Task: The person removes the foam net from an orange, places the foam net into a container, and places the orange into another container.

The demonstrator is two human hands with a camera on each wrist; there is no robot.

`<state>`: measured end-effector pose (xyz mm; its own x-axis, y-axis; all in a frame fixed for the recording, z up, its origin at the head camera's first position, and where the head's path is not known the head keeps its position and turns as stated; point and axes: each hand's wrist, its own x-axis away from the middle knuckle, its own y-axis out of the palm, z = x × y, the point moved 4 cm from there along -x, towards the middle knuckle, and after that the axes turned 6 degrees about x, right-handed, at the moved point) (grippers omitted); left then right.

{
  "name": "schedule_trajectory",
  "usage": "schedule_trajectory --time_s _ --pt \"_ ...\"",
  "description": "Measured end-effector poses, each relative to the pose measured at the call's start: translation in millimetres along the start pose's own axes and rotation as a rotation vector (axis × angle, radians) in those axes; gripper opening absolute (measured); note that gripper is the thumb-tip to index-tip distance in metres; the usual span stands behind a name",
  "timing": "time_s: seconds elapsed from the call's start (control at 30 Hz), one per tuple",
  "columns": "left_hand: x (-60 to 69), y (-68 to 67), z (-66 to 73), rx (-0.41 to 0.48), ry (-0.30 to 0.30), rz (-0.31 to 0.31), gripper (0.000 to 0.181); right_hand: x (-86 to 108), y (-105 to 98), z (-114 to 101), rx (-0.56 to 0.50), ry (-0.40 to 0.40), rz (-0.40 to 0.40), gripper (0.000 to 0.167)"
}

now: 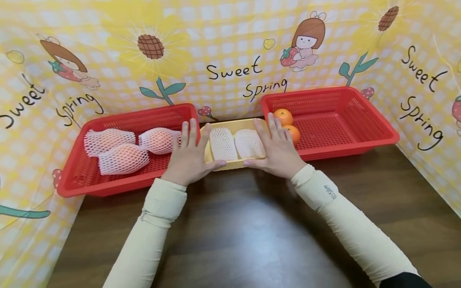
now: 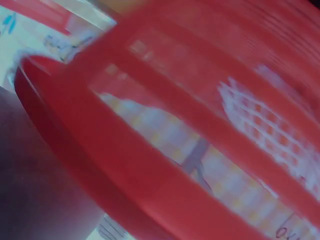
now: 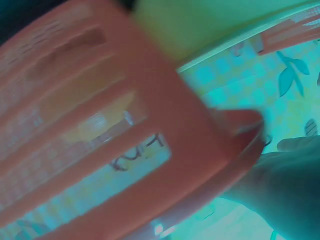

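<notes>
"Yellow tray [image 1: 234,164] — where is it?"
"Between the left red basket [image 1: 108,187] and the right red basket [image 1: 345,149]; two white nets [image 1: 222,144] inside; left hand [image 1: 189,158] and right hand [image 1: 281,154] flank it — fingers spread wide, thumbs at its front rim."

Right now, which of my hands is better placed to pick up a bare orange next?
Your right hand, probably: its fingers are right beside the two oranges in the right-hand red basket. Your left hand is across the yellow tray, by the other red basket.
</notes>
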<state>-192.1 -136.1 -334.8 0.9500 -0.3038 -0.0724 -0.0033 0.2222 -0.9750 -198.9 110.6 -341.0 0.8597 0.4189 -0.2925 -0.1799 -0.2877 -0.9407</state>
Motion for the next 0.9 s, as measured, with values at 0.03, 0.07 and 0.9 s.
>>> schedule_trajectory --time_s 0.03,0.07,0.9 --pt "3.0 -1.9 -8.1 0.005 -0.013 -0.004 0.111 -4.2 1.8 -5.5 -0.002 -0.004 -0.005 0.117" --pt "6.4 -4.0 -16.4 0.015 -0.028 -0.009 0.111 -8.5 3.6 -11.4 -0.005 -0.01 -0.01 0.117" --pt "72.1 -55.3 -206.1 0.202 -0.418 -0.099 0.088 -88.2 60.0 -143.2 -0.184 -0.073 -0.353 0.112"
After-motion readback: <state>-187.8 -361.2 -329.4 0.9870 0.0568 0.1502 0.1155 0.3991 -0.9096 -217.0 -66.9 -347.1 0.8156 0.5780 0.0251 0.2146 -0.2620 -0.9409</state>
